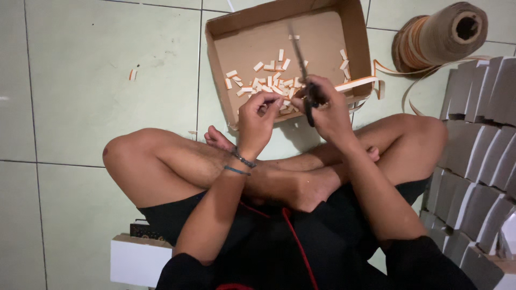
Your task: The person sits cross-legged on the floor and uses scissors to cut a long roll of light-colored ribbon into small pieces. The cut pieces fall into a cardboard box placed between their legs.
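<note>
Pale tiled floor (97,80), left hand (258,115) pinching the end of a paper strip (357,83), shallow cardboard box (355,32) of cut strip pieces (269,83) just beyond both hands, right hand (328,107) gripping scissors (303,70), strip roll (441,35) far right, stacked folded cartons (478,150) beside it.

box (322,32): matt brown cardboard | scissors (301,59): dark metal blades | floor (107,80): glossy smooth tile | strip (357,83): paper
</note>
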